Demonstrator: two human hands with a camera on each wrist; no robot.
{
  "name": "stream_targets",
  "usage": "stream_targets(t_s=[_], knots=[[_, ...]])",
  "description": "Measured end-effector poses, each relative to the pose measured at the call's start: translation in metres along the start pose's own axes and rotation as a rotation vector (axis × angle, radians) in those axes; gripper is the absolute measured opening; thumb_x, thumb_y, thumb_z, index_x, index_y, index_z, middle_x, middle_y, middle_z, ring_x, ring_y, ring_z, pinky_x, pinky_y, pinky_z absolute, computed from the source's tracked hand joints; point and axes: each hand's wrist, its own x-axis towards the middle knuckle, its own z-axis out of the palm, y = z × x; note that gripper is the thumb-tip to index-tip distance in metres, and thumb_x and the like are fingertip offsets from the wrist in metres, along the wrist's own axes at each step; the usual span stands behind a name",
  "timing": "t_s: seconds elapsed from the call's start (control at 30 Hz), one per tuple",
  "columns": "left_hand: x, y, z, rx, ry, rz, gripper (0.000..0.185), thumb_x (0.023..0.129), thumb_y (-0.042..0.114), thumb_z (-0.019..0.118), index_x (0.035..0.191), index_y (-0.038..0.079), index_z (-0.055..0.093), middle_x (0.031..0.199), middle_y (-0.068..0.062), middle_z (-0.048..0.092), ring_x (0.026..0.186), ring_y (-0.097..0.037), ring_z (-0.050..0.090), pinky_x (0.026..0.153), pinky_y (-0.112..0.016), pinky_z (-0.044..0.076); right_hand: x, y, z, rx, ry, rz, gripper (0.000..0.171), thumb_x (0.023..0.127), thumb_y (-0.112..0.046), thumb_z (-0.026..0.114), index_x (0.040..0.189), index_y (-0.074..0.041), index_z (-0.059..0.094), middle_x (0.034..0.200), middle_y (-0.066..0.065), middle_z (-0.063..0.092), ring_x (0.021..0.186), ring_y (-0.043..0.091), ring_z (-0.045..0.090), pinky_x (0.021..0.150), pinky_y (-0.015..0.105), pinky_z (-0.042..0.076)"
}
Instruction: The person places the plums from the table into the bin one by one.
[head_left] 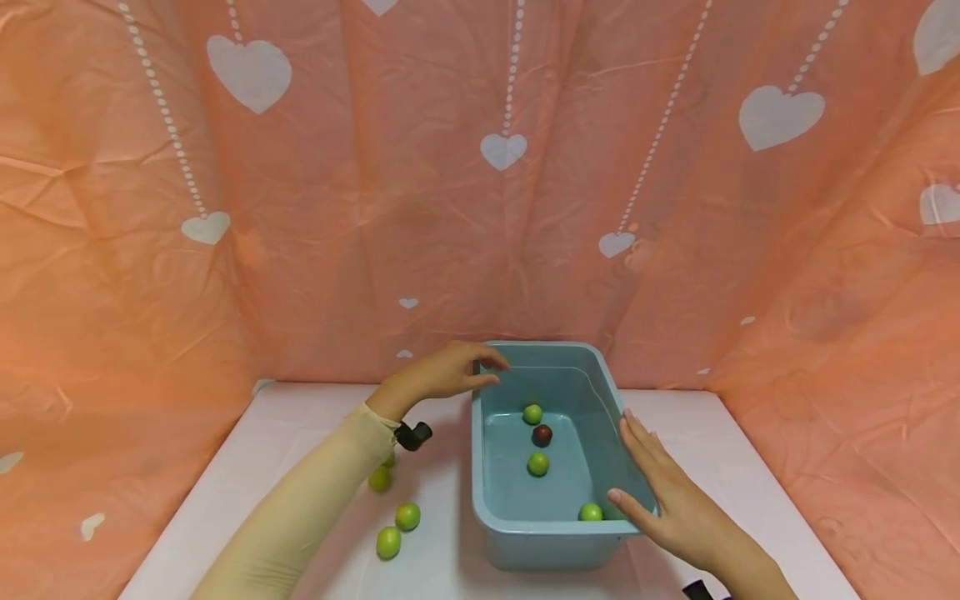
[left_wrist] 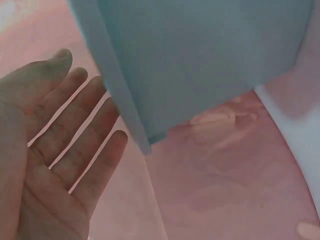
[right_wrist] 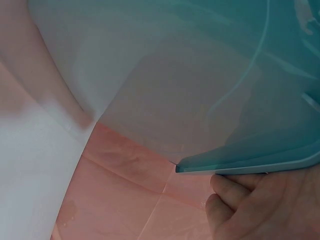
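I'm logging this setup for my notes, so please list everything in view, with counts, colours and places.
Flat-topped table: one, white, under everything
Creased heart-print sheeting: count unclear, pink-orange with white hearts, behind and beside the table
Rectangular plastic tub: one, blue-grey, on the table
Small round green fruits in the tub: three, green, on its floor
Small round dark red fruit: one, dark red, between two green ones in the tub
Small round green fruits outside the tub: at least four, green, left of it; one partly hidden
Wrist-worn cameras: two, black, one per wrist
Long fabric sleeve: one, cream, left arm
Left hand: one, bare, at the tub's left rim
Right hand: one, bare, at the right rim
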Motion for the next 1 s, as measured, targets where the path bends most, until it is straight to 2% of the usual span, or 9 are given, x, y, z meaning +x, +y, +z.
stream_targets(t_s=[0.13, 0.3, 0.43, 0.6, 0.77, 0.9, 1.0], knots=[[-0.012, -0.002, -0.005, -0.008, 0.028, -0.007, 0.034, 0.106, 0.022, 0.072, 0.137, 0.010, 0.071, 0.134, -0.006, 0.072, 0.124, -0.029, 0.068, 0.106, -0.046, 0.056, 0.000, 0.001, 0.000, 0.001, 0.000, -0.004, 0.091, 0.101, -0.037, 0.075, 0.171, -0.008, 0.025, 0.177, 0.016, 0.020, 0.156, 0.057, 0.024, 0.114, 0.003, -0.001], [-0.026, -0.007, -0.007, -0.008, 0.073, -0.021, 0.034, 0.106, 0.021, 0.072, 0.137, 0.009, 0.070, 0.133, -0.009, 0.073, 0.122, -0.024, 0.068, 0.107, -0.045, 0.055, 0.000, 0.001, 0.000, 0.000, 0.005, -0.004, 0.091, 0.101, -0.035, 0.076, 0.171, -0.009, 0.025, 0.178, 0.015, 0.020, 0.156, 0.057, 0.024, 0.115, 0.004, -0.001], [-0.040, -0.012, -0.008, -0.023, 0.100, -0.046, 0.034, 0.105, 0.018, 0.073, 0.137, 0.008, 0.070, 0.129, -0.008, 0.073, 0.121, -0.025, 0.069, 0.108, -0.047, 0.054, -0.001, 0.000, 0.000, -0.001, 0.009, -0.013, 0.091, 0.101, -0.035, 0.076, 0.171, -0.008, 0.025, 0.178, 0.015, 0.020, 0.156, 0.057, 0.024, 0.115, 0.003, 0.000], [-0.060, -0.022, -0.006, -0.022, 0.094, -0.112, 0.033, 0.106, 0.020, 0.072, 0.136, 0.006, 0.070, 0.130, -0.009, 0.072, 0.123, -0.029, 0.068, 0.108, -0.051, 0.054, -0.001, 0.000, 0.000, 0.000, 0.011, -0.021, 0.090, 0.101, -0.036, 0.076, 0.171, -0.007, 0.026, 0.178, 0.015, 0.020, 0.156, 0.056, 0.024, 0.116, 0.004, 0.000], [-0.080, -0.036, 0.001, 0.032, 0.085, -0.113, 0.031, 0.105, 0.022, 0.073, 0.132, 0.008, 0.073, 0.129, -0.005, 0.073, 0.120, -0.025, 0.069, 0.106, -0.051, 0.055, -0.001, 0.000, 0.000, 0.010, -0.002, 0.007, 0.089, 0.103, -0.037, 0.074, 0.171, -0.008, 0.024, 0.178, 0.014, 0.018, 0.157, 0.056, 0.022, 0.115, 0.003, -0.001], [-0.095, -0.046, 0.008, 0.029, 0.074, -0.111, 0.029, 0.104, 0.023, 0.074, 0.131, 0.012, 0.073, 0.128, -0.002, 0.073, 0.120, -0.025, 0.069, 0.106, -0.051, 0.055, -0.001, 0.000, 0.000, 0.011, 0.002, 0.004, 0.088, 0.103, -0.037, 0.073, 0.171, -0.007, 0.025, 0.178, 0.015, 0.019, 0.157, 0.057, 0.022, 0.115, 0.003, -0.001], [-0.107, -0.053, 0.012, 0.024, 0.067, -0.132, 0.028, 0.104, 0.021, 0.075, 0.130, 0.013, 0.073, 0.126, -0.001, 0.073, 0.130, -0.032, 0.064, 0.107, -0.052, 0.054, -0.001, 0.000, 0.001, 0.011, 0.008, -0.007, 0.088, 0.103, -0.036, 0.073, 0.171, -0.007, 0.025, 0.178, 0.016, 0.019, 0.157, 0.057, 0.022, 0.115, 0.003, -0.001]])
